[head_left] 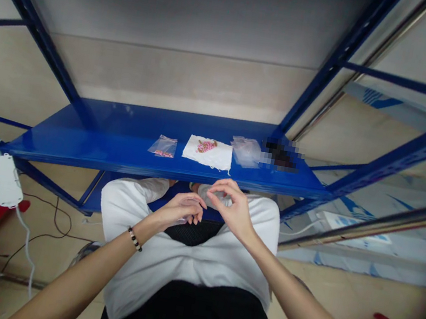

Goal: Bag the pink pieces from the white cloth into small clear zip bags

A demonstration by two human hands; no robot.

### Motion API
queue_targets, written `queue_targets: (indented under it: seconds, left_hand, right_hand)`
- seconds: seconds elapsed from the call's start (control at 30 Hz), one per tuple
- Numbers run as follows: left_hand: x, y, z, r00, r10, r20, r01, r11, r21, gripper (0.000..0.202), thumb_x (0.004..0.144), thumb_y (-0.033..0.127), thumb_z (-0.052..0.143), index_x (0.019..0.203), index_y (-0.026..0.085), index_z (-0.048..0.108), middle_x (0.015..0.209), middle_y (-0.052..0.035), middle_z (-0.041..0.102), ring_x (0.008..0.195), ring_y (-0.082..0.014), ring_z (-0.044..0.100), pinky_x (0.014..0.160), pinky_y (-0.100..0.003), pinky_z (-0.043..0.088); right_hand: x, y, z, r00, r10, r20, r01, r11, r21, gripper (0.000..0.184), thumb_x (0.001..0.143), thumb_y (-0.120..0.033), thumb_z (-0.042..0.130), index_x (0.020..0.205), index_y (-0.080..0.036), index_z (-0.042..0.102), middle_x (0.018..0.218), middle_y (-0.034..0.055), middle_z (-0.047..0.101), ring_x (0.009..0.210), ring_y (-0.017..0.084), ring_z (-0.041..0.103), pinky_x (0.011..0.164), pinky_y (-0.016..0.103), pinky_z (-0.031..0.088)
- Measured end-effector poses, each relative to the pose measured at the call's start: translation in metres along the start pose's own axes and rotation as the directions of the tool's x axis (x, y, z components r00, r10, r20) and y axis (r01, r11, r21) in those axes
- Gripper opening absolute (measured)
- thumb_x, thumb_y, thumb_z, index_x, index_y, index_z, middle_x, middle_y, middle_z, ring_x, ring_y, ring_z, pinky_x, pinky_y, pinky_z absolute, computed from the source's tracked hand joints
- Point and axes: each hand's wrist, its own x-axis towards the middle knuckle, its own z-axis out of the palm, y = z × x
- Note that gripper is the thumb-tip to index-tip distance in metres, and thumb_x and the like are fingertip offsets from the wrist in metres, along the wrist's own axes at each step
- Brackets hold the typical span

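Both hands above white trousers, near front edge of blue shelf. Left hand: fingers loosely curled, clear film seemingly under them; firmness of grip cannot be told. Right hand: thumb and forefinger curved nearly together; any hold too small to tell. On shelf, left to right: zip bag with pink beads, white cloth under pink-and-brown pile, clear bags.

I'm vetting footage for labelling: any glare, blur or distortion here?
Head view: faint sheen on the blue shelf; blue posts splay outward, suggesting wide-lens distortion; the far right edge is dark and blurred; pixelation covers a dark item; the pink pieces on the white cloth lack fine detail.
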Motion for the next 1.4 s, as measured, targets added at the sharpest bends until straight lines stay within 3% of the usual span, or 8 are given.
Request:
queue_targets:
  seconds: [0.13,0.43,0.6,0.87,1.13,1.27,1.4]
  left_hand:
    - [-0.002,-0.001,0.001,0.999,-0.015,0.037,0.014,0.999,0.044,0.032,0.08,0.037,0.071,0.098,0.012,0.063,0.074,-0.0068,0.067,0.06,-0.0121,0.06,0.057,-0.022,0.042]
    - [0.001,-0.006,0.001,0.995,-0.023,0.093,0.014,0.995,0.098,0.032,0.081,0.041,0.07,0.089,0.011,0.063,0.074,-0.0075,0.065,0.063,-0.0127,0.061,0.056,-0.022,0.041]
    - [-0.001,-0.004,0.004,0.99,-0.031,0.137,0.026,0.999,0.036,0.036,0.078,0.044,0.074,0.087,0.01,0.064,0.074,-0.008,0.065,0.063,-0.0131,0.06,0.058,-0.024,0.043]
    - [-0.003,0.001,0.006,0.991,-0.06,0.118,0.06,0.998,0.01,0.039,0.076,0.045,0.075,0.089,0.011,0.065,0.07,-0.0064,0.065,0.061,-0.0121,0.06,0.056,-0.022,0.041]
    - [-0.001,-0.003,0.002,0.99,-0.022,0.142,0.022,1.0,0.003,0.038,0.072,0.039,0.079,0.092,0.01,0.065,0.07,-0.0067,0.066,0.061,-0.0136,0.062,0.053,-0.021,0.042]
    - [-0.003,-0.005,0.001,0.991,-0.022,0.13,0.031,0.997,-0.072,0.03,0.074,0.034,0.078,0.085,0.01,0.065,0.071,-0.0072,0.066,0.061,-0.0122,0.061,0.052,-0.02,0.04]
    - [-0.006,-0.003,0.003,0.994,-0.033,0.102,0.058,0.966,-0.252,0.035,0.077,0.032,0.075,0.104,0.014,0.061,0.074,-0.0055,0.066,0.06,-0.0137,0.062,0.051,-0.021,0.042]
  right_hand:
    - [-0.011,0.002,0.008,0.999,-0.03,0.029,0.029,0.999,0.025,0.006,0.085,-0.03,0.068,0.084,-0.025,0.071,0.096,0.0056,0.064,0.097,0.023,0.059,0.092,0.042,0.045]
    - [-0.02,0.006,0.021,0.988,-0.061,0.142,0.067,0.997,-0.035,0.006,0.087,-0.025,0.066,0.088,-0.025,0.071,0.101,0.0055,0.063,0.099,0.023,0.056,0.09,0.041,0.045]
    - [-0.019,0.006,0.02,0.984,-0.089,0.152,0.097,0.994,-0.048,0.005,0.086,-0.023,0.066,0.088,-0.023,0.071,0.106,0.0058,0.061,0.103,0.023,0.055,0.093,0.041,0.043]
    - [-0.017,-0.001,0.016,0.972,-0.13,0.194,0.137,0.99,-0.021,0.004,0.086,-0.022,0.066,0.087,-0.023,0.071,0.11,0.0066,0.06,0.108,0.024,0.053,0.096,0.043,0.041]
    - [-0.017,-0.003,0.017,0.966,-0.146,0.215,0.154,0.988,-0.02,0.01,0.089,-0.024,0.063,0.088,-0.023,0.073,0.115,0.0072,0.061,0.112,0.025,0.051,0.098,0.046,0.04]
    - [-0.018,0.0,0.017,0.964,-0.137,0.226,0.148,0.988,-0.034,0.017,0.093,-0.024,0.057,0.096,-0.025,0.074,0.116,0.0071,0.062,0.112,0.025,0.051,0.098,0.045,0.04]
    - [-0.016,0.003,0.018,0.966,-0.123,0.229,0.131,0.991,-0.02,0.016,0.094,-0.025,0.056,0.092,-0.023,0.072,0.115,0.0068,0.063,0.11,0.024,0.053,0.097,0.045,0.039]
